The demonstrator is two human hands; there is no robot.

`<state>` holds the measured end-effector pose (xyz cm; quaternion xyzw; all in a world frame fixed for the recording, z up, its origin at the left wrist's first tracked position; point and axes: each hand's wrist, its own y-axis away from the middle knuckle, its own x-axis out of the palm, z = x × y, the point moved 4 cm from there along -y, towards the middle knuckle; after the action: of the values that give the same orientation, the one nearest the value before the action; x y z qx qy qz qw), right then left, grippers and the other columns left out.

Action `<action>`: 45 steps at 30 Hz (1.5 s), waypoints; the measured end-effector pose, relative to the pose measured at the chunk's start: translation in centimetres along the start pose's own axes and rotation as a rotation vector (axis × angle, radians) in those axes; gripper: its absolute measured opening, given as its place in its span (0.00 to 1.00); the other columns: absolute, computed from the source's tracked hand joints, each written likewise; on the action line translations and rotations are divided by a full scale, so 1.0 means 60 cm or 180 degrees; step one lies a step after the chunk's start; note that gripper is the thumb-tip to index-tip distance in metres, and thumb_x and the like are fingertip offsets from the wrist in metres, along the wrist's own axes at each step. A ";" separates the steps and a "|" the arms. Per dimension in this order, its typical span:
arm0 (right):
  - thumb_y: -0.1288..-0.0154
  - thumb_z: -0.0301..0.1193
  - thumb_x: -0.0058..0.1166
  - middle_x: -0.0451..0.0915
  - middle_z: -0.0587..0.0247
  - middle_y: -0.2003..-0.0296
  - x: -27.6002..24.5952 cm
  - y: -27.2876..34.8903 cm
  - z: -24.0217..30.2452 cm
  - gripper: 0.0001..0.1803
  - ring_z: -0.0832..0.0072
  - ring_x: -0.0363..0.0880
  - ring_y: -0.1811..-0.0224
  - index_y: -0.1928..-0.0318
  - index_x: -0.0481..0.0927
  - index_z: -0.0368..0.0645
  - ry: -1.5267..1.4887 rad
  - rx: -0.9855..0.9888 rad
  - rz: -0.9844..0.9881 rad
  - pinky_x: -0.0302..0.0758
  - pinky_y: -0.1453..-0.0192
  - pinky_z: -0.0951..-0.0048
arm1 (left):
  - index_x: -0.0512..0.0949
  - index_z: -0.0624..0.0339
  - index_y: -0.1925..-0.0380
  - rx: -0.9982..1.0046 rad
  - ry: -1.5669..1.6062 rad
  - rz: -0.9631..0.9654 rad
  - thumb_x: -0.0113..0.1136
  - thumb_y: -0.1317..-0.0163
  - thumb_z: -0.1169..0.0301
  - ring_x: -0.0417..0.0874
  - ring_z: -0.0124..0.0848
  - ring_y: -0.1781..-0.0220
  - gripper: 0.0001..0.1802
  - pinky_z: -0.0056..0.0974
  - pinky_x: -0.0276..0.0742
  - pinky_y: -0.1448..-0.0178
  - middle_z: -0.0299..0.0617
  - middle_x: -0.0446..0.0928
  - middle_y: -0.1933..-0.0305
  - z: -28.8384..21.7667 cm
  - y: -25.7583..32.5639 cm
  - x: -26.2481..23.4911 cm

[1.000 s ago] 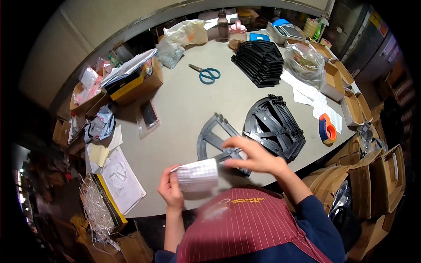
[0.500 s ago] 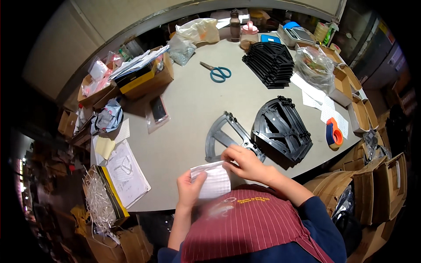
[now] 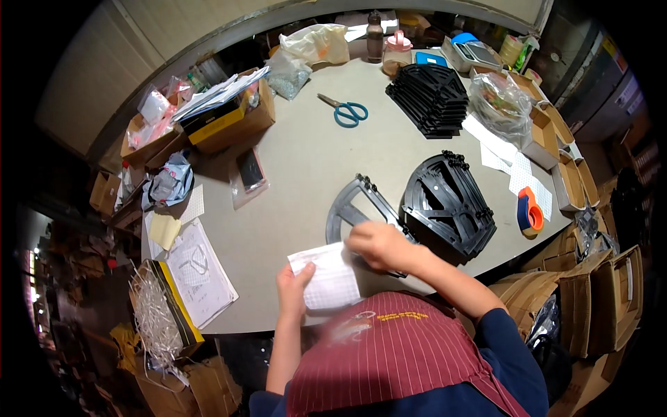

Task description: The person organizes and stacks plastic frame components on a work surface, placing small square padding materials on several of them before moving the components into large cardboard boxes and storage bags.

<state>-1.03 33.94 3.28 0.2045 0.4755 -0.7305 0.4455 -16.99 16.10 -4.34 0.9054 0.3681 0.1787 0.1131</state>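
My left hand [image 3: 293, 288] grips the left edge of a white sheet [image 3: 332, 278] with a faint printed grid, thumb on top, just in front of my apron. Close to the sheet's upper right corner, my right hand [image 3: 381, 247] is closed with its fingers curled under. Whatever those fingers hold, if anything, is hidden. Beneath and beyond this hand lies a single black fan-shaped plastic frame [image 3: 342, 201], partly covered by it. A stack of similar black frames [image 3: 445, 201] stands just to its right.
Farther back is another stack of black frames [image 3: 427, 101]. Teal-handled scissors [image 3: 349, 115] lie mid-table. An orange and blue tape dispenser [image 3: 531, 214] sits near the right edge. Boxes of papers [image 3: 229, 118] and a clipboard with drawings [image 3: 201, 278] are at left; small open cartons [image 3: 542, 135] line the right.
The sheet has tilted and shifted slightly left with my left hand. My right hand has moved a little up and away from the sheet's corner, its fingers curling in.
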 end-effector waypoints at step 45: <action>0.40 0.23 0.53 0.78 0.50 0.63 -0.101 0.073 -0.124 0.09 0.52 0.80 0.57 0.58 0.78 0.38 0.0133 0.1190 0.0327 0.76 0.54 0.57 | 0.75 0.74 0.45 0.0298 0.0503 -0.0885 0.61 0.34 0.77 0.84 0.38 0.48 0.19 0.41 0.78 0.41 0.50 0.81 0.46 0.091 -0.057 -0.112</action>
<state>4.90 42.59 1.97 0.3228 0.3296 -0.7780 0.4265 -21.36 13.38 -12.10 0.8331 0.5056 0.2146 0.0652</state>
